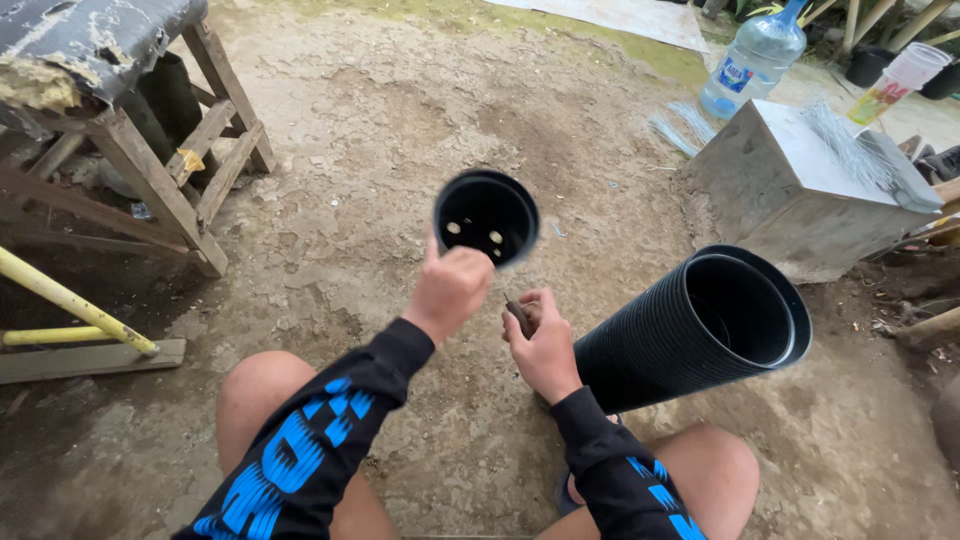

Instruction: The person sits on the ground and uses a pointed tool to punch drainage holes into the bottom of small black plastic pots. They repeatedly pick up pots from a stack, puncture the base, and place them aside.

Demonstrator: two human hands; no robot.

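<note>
Head view looks down over two bare knees and black sleeves with blue print onto a dirt floor (380,130). At about one o'clock, far off, stands a big clear water bottle (752,62) with a blue neck and a blue and white label on its side. Just right of it, at two o'clock, a clear plastic cup (897,82) with a yellow and red label leans on a grey metal box (790,190), beside bundles of thin wire (850,145).

At center, the left hand (450,288) has its grip closed on the rim of a small black pot (486,216), tilted so its holed bottom shows inside; the pot sits at twelve o'clock from that hand. The right hand (545,345), just beside it at four o'clock, is curled around a small dark piece (519,316). A long stack of black pots (690,330) lies at three o'clock, touching the right wrist. A wooden bench (130,150) stands at ten o'clock.
</note>
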